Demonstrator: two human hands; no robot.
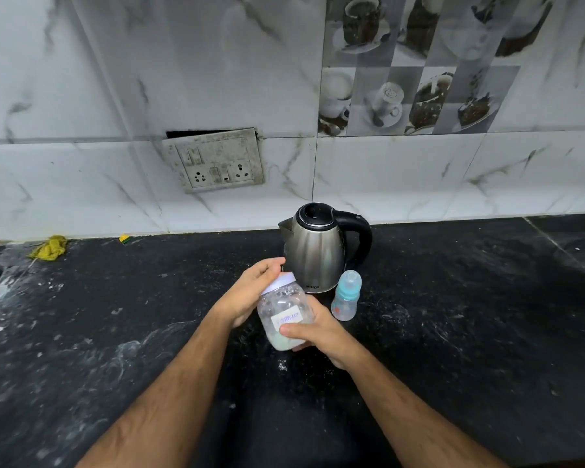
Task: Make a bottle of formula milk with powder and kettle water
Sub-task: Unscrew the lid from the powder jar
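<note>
A clear, round plastic jar with a pale lilac screw lid and a white handwritten label [286, 317] is held tilted above the black, white-flecked stone desk [453, 332], its lid leaning away toward the wall. Pale powder fills its lower part. The right hand [321, 336] grips the jar's body from below and the side, thumb pressed just under the label. The left hand [250, 292] curls over the lid, its fingers [271, 265] wrapped round the rim.

Just behind the jar stands a brushed stainless-steel kettle with a glossy black lid and curved black handle [318, 251], spout pointing left. Just beside its base, on the right, stands a small translucent baby bottle with a teal collar and clear domed cap [347, 295], upright and capped.

Well to the left, by the marble-patterned tiled wall [81, 96], lies a crumpled yellow cloth [49, 248]. A grimy white switch-and-socket plate [213, 160] hangs askew on the wall.
</note>
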